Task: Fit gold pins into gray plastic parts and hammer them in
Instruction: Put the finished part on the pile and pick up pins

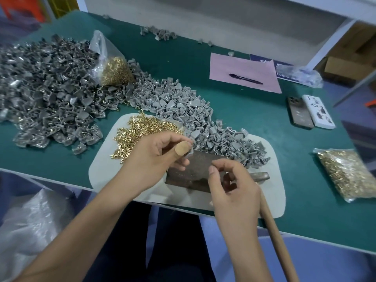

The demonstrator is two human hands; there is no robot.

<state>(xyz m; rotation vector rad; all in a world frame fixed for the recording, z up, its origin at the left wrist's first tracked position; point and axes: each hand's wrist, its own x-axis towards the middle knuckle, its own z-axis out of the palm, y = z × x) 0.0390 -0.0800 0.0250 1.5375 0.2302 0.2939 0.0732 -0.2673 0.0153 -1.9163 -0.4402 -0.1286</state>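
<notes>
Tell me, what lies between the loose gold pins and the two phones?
In the head view, the heap of light gray plastic parts lies between the gold pins and the phones.

Two phones (300,115) sit right of the pink paper (244,72), one pen (245,78) on it. Two pin bags (114,68), one hammer (270,210), uncountable gray parts (183,106).

Two bare forearms are seen, with no sleeves, watch or rings on the left hand (156,153) or the right hand (230,186); a tan bandage (181,148) is wrapped round the left thumb tip, and dark trousers (173,241) are worn below
</notes>
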